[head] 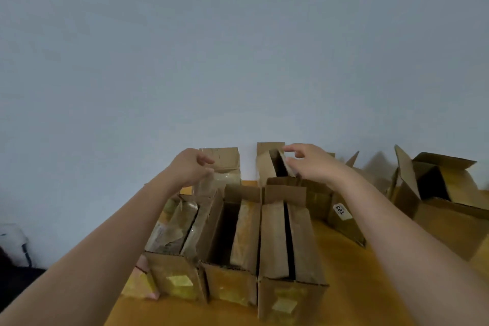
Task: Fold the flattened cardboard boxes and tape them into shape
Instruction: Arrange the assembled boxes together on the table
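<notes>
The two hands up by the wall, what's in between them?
In the head view, between the left hand and right hand stands the taped box, then a bare strip of wall.

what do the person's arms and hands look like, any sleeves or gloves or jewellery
Both arms are bare to the frame edge, with no sleeve in view. The left hand and right hand wear no gloves. No watch, ring or bracelet shows on either.

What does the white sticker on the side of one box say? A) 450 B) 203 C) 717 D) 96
B: the white sticker on the side of the box lying under the right forearm reads 203.
</notes>
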Demonstrator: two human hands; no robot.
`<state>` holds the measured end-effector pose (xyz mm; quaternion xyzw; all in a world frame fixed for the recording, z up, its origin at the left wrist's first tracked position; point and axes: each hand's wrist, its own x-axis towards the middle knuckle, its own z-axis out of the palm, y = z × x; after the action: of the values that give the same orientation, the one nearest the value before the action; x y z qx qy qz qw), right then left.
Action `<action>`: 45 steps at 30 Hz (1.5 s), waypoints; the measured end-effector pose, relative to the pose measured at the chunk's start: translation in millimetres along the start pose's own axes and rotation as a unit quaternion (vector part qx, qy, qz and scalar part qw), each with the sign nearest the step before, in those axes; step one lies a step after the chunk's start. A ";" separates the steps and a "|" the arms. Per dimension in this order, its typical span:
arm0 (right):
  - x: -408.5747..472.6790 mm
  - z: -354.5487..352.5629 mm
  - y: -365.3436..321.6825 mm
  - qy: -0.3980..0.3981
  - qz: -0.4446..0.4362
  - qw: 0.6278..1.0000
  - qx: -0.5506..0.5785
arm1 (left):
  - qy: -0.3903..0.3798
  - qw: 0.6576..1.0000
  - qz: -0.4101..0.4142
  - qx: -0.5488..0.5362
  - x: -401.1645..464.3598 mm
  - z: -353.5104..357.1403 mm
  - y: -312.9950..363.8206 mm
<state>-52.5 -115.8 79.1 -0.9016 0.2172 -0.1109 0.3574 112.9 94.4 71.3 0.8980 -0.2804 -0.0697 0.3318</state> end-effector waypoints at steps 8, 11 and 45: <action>39.9 16.9 12.6 -0.077 0.050 0.995 -0.032 | -0.047 0.999 0.023 0.013 29.2 5.5 -25.0; 46.6 19.7 12.7 -0.080 0.056 0.991 -0.093 | -0.025 0.998 0.057 0.033 30.9 3.0 -31.4; 47.7 7.3 38.6 -0.052 0.104 0.975 -0.189 | 0.044 0.973 0.178 0.143 31.3 27.6 24.3</action>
<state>-20.0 -159.1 49.2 -0.9298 0.3078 0.0171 0.2010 119.2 46.7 67.4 0.8740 -0.4279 0.0712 0.2189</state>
